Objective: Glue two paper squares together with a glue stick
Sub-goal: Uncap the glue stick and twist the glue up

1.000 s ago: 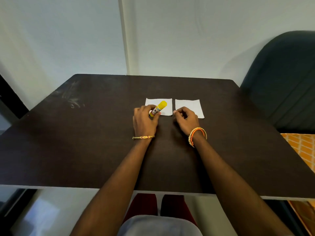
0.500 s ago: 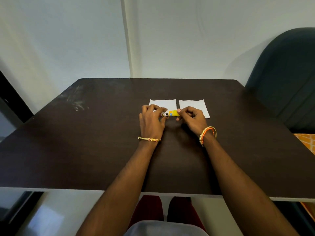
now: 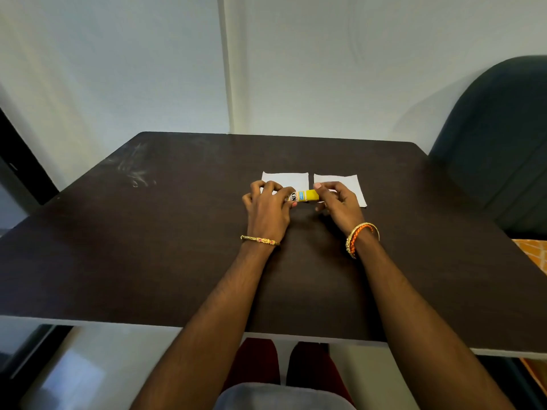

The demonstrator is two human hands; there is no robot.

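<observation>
The glue stick [image 3: 302, 196] lay crosswise between the two hands, just above the dark table [image 3: 148, 247] and in front of the two paper squares. The left hand [image 3: 268, 207] had its fingers curled round the labelled body of the stick, while the right hand [image 3: 336, 201] pinched the yellow cap end between thumb and fingertips. The left paper square [image 3: 288, 180] and the right paper square [image 3: 340, 182] lay flat side by side, apart by a narrow gap, both partly hidden behind the hands and neither showing any glue that could be made out. Judging by this grip, the step in hand was uncapping the stick: one hand steadying the barrel, the other set to pull or twist the cap away. Whether the cap had begun to part from the body could not be told. The next move called for a straight pull along the stick's axis, then setting the cap aside and bringing the open end down onto one square.
</observation>
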